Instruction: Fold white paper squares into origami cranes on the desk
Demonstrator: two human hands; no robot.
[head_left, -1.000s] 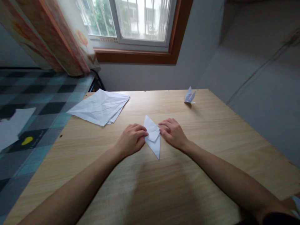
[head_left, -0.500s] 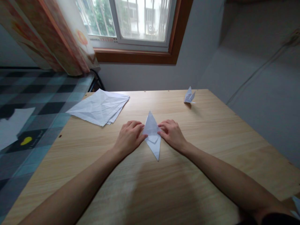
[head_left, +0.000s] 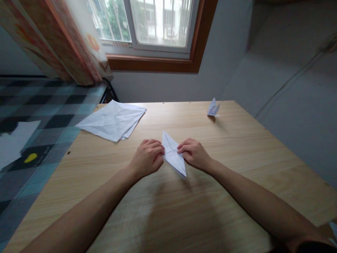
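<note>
A white folded paper piece (head_left: 172,154), long and diamond-shaped, lies in the middle of the wooden table (head_left: 237,161). My left hand (head_left: 147,158) pinches its left corner with curled fingers. My right hand (head_left: 193,154) pinches its right corner the same way. The near tip of the piece points toward me and slightly right, a little off the table.
A stack of creased white sheets (head_left: 112,120) lies at the table's far left. A small finished paper figure (head_left: 213,108) stands at the far right edge. A checkered bed (head_left: 39,116) sits to the left, a window and curtain behind.
The upper flap that stood raised has been folded down. The piece now lies as a flat diamond turned slightly, its near tip swung to the right. Both hands stayed at its sides.
</note>
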